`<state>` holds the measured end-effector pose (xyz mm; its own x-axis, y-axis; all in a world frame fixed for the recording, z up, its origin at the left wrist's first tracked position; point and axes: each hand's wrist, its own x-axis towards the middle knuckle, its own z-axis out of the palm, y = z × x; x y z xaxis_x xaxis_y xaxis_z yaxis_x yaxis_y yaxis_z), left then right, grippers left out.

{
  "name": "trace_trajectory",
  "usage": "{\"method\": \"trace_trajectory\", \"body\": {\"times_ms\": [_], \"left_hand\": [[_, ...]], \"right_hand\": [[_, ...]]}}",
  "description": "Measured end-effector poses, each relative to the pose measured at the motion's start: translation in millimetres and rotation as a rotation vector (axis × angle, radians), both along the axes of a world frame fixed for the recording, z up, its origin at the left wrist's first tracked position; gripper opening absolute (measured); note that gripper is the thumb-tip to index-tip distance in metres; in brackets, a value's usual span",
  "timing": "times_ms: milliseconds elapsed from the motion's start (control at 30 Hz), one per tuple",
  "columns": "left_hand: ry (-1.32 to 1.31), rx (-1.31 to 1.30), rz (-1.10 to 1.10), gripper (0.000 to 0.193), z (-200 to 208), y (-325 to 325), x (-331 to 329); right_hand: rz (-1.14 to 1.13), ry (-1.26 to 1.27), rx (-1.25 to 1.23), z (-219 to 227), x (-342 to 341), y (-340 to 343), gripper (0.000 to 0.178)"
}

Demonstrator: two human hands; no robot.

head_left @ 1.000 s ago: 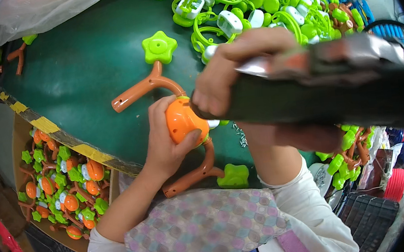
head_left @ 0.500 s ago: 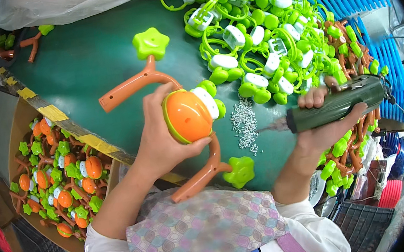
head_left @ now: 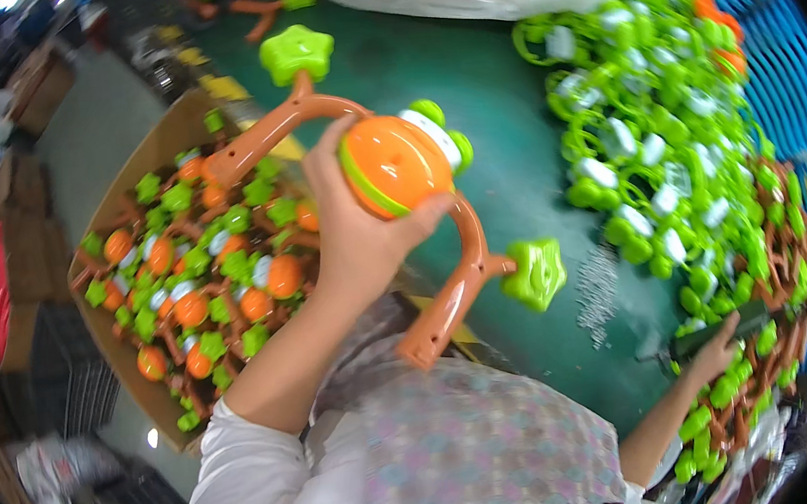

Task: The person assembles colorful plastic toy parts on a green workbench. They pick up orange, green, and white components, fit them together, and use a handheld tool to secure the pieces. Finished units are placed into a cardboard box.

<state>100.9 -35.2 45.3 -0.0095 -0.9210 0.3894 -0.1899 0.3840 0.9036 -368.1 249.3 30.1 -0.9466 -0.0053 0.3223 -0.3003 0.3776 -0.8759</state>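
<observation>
Green tabletop (head_left: 494, 90), with an orange-and-brown toy (head_left: 397, 157) held up at its near edge.
A cardboard box (head_left: 158, 141) of similar toys stands left; a heap of green-and-white parts (head_left: 646, 136) spreads right. The toy, two brown branches ending in green stars, has its orange ball clasped between the left hand's (head_left: 356, 233) thumb and fingers. The right hand (head_left: 713, 355) grips a dark green tool (head_left: 725, 329), near small silvery screws (head_left: 596, 291).

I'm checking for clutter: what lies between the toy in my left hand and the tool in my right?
In the head view, a heap of tiny silvery pieces, on green tabletop, lies between the toy and the tool.
</observation>
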Motion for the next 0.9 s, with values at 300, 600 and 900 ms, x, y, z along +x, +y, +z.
{"method": "trace_trajectory", "body": {"times_ms": [300, 600, 900], "left_hand": [[0.153, -0.051, 0.939, 0.080, -97, -67, 244], [-0.328, 0.357, 1.096, 0.083, -195, -173, 302], [-0.623, -0.316, 0.330, 0.054, -78, -310, 122]], "right_hand": [[0.065, 0.853, 0.098, 40, 59, -54, 0.041], [0.487, 0.935, 0.135, 53, 132, -133, 0.034], [0.897, 0.709, 0.345, 50, 192, -193, 0.031]]}}
